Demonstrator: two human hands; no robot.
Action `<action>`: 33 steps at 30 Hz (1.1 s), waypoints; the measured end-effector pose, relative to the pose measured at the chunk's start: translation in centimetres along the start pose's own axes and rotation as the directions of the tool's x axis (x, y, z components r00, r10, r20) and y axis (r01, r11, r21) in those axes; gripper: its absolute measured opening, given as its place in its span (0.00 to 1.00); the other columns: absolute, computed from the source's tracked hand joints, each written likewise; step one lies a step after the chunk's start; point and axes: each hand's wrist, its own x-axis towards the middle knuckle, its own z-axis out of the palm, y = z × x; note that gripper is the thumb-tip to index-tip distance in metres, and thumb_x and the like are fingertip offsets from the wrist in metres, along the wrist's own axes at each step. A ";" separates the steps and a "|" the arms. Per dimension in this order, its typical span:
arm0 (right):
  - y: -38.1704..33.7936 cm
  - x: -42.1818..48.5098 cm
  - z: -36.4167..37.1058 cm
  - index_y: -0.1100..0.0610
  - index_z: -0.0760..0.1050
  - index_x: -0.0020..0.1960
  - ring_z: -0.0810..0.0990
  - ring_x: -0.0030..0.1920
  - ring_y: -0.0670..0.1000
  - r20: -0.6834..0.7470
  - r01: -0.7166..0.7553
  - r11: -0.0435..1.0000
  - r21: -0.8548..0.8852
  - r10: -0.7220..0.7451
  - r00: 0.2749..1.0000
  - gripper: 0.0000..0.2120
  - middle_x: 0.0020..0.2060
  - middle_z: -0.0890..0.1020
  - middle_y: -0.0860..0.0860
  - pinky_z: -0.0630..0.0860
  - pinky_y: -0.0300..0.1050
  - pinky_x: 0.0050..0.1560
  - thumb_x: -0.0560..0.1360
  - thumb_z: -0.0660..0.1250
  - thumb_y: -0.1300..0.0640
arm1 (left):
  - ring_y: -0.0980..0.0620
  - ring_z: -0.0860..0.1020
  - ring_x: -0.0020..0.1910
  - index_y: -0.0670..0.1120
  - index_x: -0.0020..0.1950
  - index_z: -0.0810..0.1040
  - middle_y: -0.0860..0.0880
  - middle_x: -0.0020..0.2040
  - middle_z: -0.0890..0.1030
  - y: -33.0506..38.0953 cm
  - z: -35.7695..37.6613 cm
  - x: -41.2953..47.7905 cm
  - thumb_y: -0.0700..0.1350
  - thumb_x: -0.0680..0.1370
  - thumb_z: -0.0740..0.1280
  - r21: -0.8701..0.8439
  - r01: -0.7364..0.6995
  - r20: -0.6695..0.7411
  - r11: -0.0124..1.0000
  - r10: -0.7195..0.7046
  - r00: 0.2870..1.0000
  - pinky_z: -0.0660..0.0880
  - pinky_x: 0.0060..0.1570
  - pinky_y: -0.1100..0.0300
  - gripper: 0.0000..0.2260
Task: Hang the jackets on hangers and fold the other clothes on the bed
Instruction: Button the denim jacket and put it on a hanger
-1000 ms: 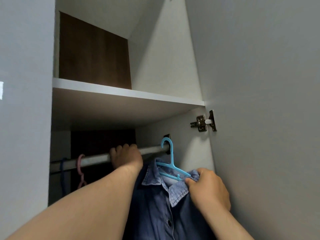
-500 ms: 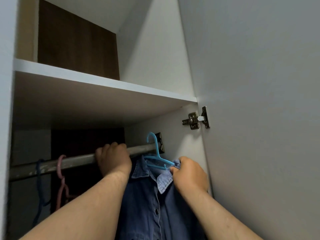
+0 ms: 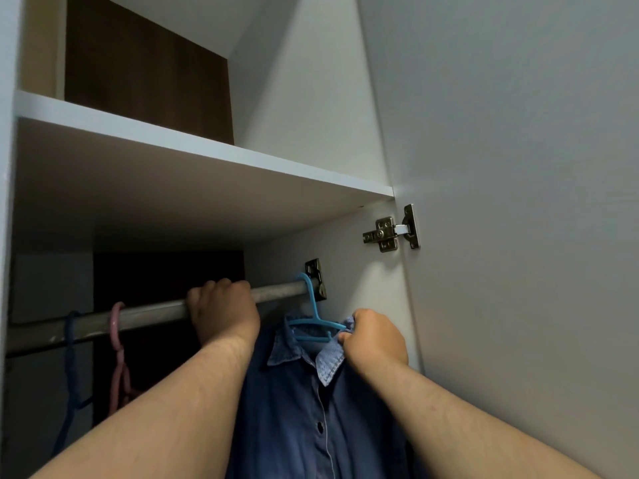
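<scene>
At the far left of the wardrobe a dark blue hanger (image 3: 71,344) hangs from the rail (image 3: 152,314), and a pink hanger (image 3: 117,337) hangs just beside it on the right. The lower parts of both fall into shadow. The grey rail runs across the opening and rises toward the right in this view. Above it sits a white shelf (image 3: 214,152), with a brown panel (image 3: 145,74) at the back of the upper compartment.

Near the middle of the rail the left hand (image 3: 224,314) reaches up and grips it: the fingers curl over the top of the bar and the back of the hand faces the camera.

Just right of that hand the denim jacket (image 3: 297,416) hangs down between the two forearms — dark blue, collar open, with a line of buttons down the front. It is on a light blue hanger (image 3: 316,323) whose hook goes over the right end of the rail, just beside the metal bracket (image 3: 316,276) that fixes the rail to the side wall.

The right hand (image 3: 375,337) is closed at the jacket's right collar, thumb and fingers pinching the paler inner face of the cloth where the hanger's arm ends — whether it also has hold of that arm cannot be told.

Further right, a metal hinge (image 3: 390,233) joins the side wall to the open door (image 3: 518,236), whose pale grey face fills the right side of the view.
</scene>
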 end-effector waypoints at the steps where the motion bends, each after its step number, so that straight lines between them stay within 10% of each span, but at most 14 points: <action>1: 0.0 0.1 0.1 0.50 0.79 0.57 0.81 0.52 0.52 -0.010 0.007 1.000 -0.001 -0.007 1.000 0.10 0.53 0.83 0.48 0.66 0.40 0.43 0.77 0.68 0.50 | 0.49 0.75 0.55 0.54 0.54 0.80 0.51 0.52 0.80 0.0 0.0 0.0 0.45 0.80 0.59 0.003 -0.003 -0.001 1.000 0.003 1.000 0.65 0.55 0.53 0.10; 21: 0.4 -3.0 -0.4 0.51 0.68 0.51 0.72 0.47 0.52 -0.037 0.119 0.993 -0.023 -0.120 0.992 0.05 0.50 0.75 0.51 0.67 0.45 0.44 0.78 0.63 0.53 | 0.49 0.75 0.58 0.53 0.63 0.75 0.50 0.57 0.79 -0.5 -0.9 -0.7 0.45 0.81 0.56 0.038 -0.115 0.035 0.993 0.114 0.993 0.65 0.61 0.56 0.14; 27: -0.7 -5.2 -2.1 0.50 0.75 0.60 0.74 0.60 0.49 -0.049 0.192 0.972 0.134 -0.187 0.981 0.13 0.56 0.77 0.45 0.64 0.45 0.67 0.77 0.63 0.48 | 0.44 0.50 0.79 0.46 0.79 0.55 0.43 0.80 0.56 -0.5 -1.9 -2.8 0.47 0.84 0.53 -0.006 -0.159 0.167 0.987 0.157 0.973 0.44 0.77 0.51 0.24; 33: -0.6 -7.7 -4.6 0.49 0.75 0.61 0.75 0.60 0.49 0.025 0.206 0.963 0.175 -0.214 0.977 0.14 0.58 0.78 0.45 0.68 0.43 0.64 0.76 0.62 0.51 | 0.44 0.49 0.79 0.45 0.79 0.54 0.42 0.80 0.53 -0.6 -3.7 -5.3 0.50 0.81 0.58 -0.098 -0.122 0.223 0.988 0.141 0.965 0.48 0.77 0.50 0.28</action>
